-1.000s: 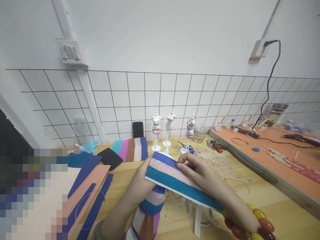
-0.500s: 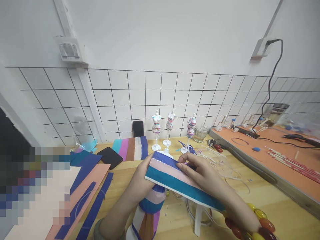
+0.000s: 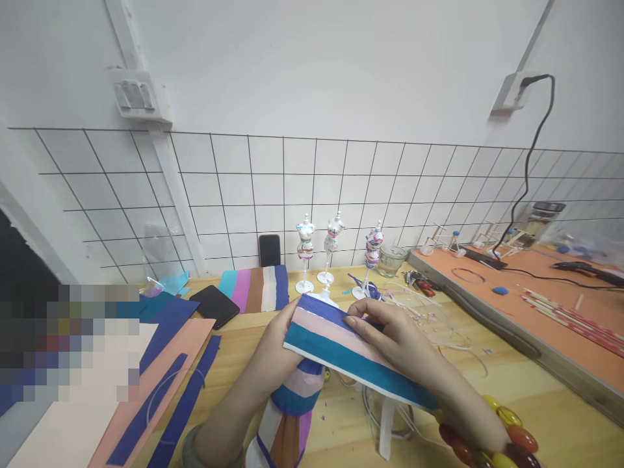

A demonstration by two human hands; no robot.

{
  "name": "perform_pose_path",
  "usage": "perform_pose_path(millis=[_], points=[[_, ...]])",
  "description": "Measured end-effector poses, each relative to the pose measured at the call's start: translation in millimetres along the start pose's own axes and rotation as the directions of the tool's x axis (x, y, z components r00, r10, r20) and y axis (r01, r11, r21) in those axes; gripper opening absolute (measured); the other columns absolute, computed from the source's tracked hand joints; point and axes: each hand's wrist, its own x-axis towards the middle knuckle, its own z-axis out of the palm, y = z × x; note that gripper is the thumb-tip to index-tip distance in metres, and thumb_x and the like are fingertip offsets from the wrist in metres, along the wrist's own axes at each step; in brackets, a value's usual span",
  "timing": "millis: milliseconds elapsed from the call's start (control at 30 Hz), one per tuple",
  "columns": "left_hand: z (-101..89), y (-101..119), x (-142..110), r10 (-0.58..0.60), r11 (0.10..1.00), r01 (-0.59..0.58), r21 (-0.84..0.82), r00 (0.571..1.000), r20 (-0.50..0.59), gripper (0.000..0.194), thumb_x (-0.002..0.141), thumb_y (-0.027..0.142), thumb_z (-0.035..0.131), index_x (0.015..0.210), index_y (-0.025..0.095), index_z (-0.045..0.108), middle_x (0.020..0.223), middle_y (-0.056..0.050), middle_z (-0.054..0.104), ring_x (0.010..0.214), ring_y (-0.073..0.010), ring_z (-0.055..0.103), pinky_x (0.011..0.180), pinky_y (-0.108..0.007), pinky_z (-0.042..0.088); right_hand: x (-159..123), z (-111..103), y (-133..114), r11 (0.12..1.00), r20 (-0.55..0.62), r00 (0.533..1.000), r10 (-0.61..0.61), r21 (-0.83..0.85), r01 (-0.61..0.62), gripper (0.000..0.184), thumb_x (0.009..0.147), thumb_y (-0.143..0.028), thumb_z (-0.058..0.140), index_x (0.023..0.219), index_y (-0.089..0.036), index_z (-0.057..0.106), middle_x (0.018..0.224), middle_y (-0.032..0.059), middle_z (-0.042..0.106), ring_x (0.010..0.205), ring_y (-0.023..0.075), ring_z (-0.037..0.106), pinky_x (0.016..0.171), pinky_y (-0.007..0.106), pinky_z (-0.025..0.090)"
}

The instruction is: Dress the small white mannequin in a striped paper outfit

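Note:
A paper-like strip (image 3: pixel 336 354) banded in blue, pale pink and teal lies slanted between my hands, its white edge facing me. My left hand (image 3: pixel 275 348) is closed at the strip's left end, with the fingers hidden behind it. Thumb and fingers of my right hand (image 3: pixel 387 331) pinch the strip's upper blue edge. Under the strip, close to my left wrist, is a small form wrapped in matching bands (image 3: pixel 298 390), above a striped skirt-like part (image 3: pixel 285 437). A white stand top (image 3: pixel 324 296) shows just behind the strip.
Three small painted mannequins (image 3: pixel 305 248) stand near the tiled wall, beside a glass jar (image 3: pixel 391 261). A striped sheet (image 3: pixel 256 289), a black flat object (image 3: pixel 214 307) and coloured strips (image 3: pixel 188 396) lie leftward. Clear cord scraps (image 3: pixel 424 312) and an orange board (image 3: pixel 541 292) are rightward.
Hardly anything differs. Both hands keep their hold on the banded strip, and the view has shifted very slightly.

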Motion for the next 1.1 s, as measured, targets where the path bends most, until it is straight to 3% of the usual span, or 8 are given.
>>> perform_pose_path(millis=[200,900,1100], points=[[0.8,0.3,-0.1,-0.033,0.999,0.033,-0.006,0.999,-0.01,0.043,0.08,0.019,0.062,0.122,0.022,0.056,0.116,-0.005,0.067,0.103,-0.0231,0.063,0.088,-0.033,0.05,-0.2,-0.1,-0.3,1.0,-0.015,1.0,-0.017,-0.005,0.017,0.018,0.091,-0.032,0.048,0.086,-0.021,0.062,0.079,0.0024,0.066,0.07,0.0165,0.057,0.064,0.027,0.045],[1.9,-6.8,2.8,-0.066,0.998,0.065,-0.018,0.996,-0.062,0.023,0.082,0.026,0.06,0.104,0.019,0.067,0.116,-0.005,0.068,0.106,-0.0249,0.062,0.089,-0.035,0.049,-1.0,2.4,-0.9,1.0,-0.011,1.0,-0.019,0.014,0.02,0.016,0.092,-0.031,0.048,0.089,-0.022,0.061,0.085,0.0028,0.067,0.077,0.0173,0.06,0.068,0.028,0.046],[3.5,-5.9,1.8,-0.073,0.997,0.074,0.026,0.996,-0.056,0.028,0.081,0.025,0.061,0.108,0.02,0.066,0.108,-0.004,0.071,0.1,-0.025,0.065,0.088,-0.035,0.05,-1.0,3.1,-0.2,1.0,-0.014,1.0,-0.012,0.027,0.012,0.016,0.092,-0.032,0.049,0.089,-0.022,0.06,0.086,0.0026,0.066,0.079,0.0176,0.06,0.07,0.028,0.045]])
